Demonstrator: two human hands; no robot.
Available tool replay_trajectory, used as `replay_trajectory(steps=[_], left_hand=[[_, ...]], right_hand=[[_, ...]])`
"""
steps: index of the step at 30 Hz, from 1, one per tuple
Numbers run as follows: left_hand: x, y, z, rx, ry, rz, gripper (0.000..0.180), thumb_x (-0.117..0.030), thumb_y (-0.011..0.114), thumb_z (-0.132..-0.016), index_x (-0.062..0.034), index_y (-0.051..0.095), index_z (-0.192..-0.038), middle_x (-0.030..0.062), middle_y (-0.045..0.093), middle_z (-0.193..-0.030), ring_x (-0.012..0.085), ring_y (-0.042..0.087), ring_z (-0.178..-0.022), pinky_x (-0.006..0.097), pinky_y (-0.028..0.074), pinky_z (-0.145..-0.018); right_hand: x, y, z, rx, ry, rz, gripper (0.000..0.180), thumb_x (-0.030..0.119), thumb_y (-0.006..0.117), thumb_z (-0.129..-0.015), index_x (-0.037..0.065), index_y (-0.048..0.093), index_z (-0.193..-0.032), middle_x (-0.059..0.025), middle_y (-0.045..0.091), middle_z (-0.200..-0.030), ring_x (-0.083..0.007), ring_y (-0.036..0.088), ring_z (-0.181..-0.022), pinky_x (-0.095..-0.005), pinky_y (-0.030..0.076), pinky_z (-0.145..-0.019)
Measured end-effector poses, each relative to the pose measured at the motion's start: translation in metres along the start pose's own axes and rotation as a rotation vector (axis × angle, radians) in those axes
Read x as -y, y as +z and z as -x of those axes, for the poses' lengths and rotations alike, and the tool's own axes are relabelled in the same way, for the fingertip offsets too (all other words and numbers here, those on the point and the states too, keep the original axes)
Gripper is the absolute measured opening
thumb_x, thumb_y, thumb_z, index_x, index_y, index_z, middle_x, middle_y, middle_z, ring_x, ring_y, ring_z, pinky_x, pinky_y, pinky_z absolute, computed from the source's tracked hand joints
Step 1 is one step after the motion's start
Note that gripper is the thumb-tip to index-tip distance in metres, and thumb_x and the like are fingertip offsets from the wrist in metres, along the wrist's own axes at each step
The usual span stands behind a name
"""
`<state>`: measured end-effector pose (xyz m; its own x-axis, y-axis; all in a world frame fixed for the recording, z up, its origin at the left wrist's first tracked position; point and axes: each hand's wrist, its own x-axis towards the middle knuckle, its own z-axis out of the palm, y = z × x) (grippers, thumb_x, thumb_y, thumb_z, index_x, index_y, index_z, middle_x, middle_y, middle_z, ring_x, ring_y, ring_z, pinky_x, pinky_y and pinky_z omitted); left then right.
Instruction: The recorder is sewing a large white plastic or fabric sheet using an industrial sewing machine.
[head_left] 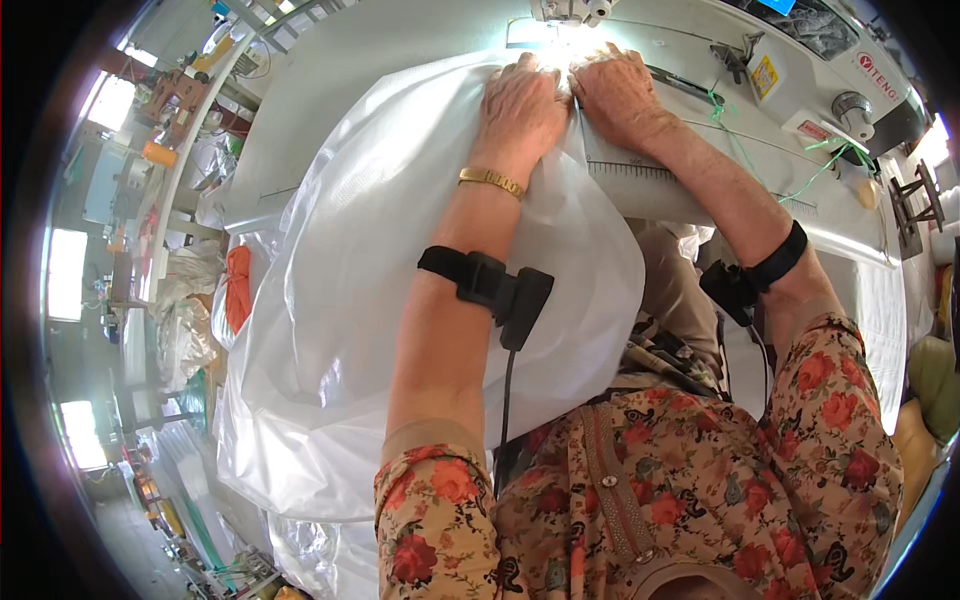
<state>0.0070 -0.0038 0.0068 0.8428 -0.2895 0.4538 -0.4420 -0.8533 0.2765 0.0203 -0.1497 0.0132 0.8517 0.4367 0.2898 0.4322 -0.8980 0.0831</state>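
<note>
Translucent white woven bag (380, 300), crumpled, under both hands.

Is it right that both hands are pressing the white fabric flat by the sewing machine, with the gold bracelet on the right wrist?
Not quite. The head view shows the gold bracelet on the left wrist, not the right. The rest holds: the left hand and right hand both press the white fabric flat by the sewing machine.
</note>
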Motion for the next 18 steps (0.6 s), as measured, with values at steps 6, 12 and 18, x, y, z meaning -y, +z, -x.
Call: replay_trajectory(steps=[6, 12, 18], left_hand=[[0.001, -0.001, -0.010, 0.080, -0.006, -0.047, 0.033, -0.027, 0.057, -0.087, -0.0050, 0.066, -0.110, 0.0179, 0.056, -0.121, 0.0352, 0.055, -0.112, 0.043, 0.044, -0.095], [0.007, 0.003, -0.011, 0.056, -0.035, -0.033, 0.033, -0.031, 0.058, -0.089, -0.0077, 0.068, -0.111, 0.0145, 0.056, -0.124, 0.0308, 0.054, -0.114, 0.041, 0.043, -0.097], [0.012, -0.009, 0.006, 0.069, -0.148, 0.253, 0.033, -0.027, 0.053, -0.091, -0.0017, 0.065, -0.109, 0.0208, 0.060, -0.114, 0.0341, 0.056, -0.108, 0.041, 0.044, -0.093]], right_hand=[[-0.007, 0.008, 0.000, -0.052, 0.015, -0.084, 0.020, 0.015, 0.048, -0.087, 0.003, 0.064, -0.089, -0.0175, 0.063, -0.097, -0.0335, 0.057, -0.099, -0.0466, 0.041, -0.088], [-0.007, 0.011, 0.000, -0.028, 0.044, -0.102, 0.025, 0.018, 0.045, -0.092, 0.004, 0.062, -0.103, -0.0170, 0.059, -0.114, -0.0320, 0.052, -0.110, -0.0465, 0.039, -0.093], [-0.006, -0.006, 0.033, 0.057, -0.095, -0.346, 0.031, 0.022, 0.046, -0.093, 0.003, 0.061, -0.111, -0.0143, 0.061, -0.112, -0.0339, 0.054, -0.106, -0.0466, 0.042, -0.090]])
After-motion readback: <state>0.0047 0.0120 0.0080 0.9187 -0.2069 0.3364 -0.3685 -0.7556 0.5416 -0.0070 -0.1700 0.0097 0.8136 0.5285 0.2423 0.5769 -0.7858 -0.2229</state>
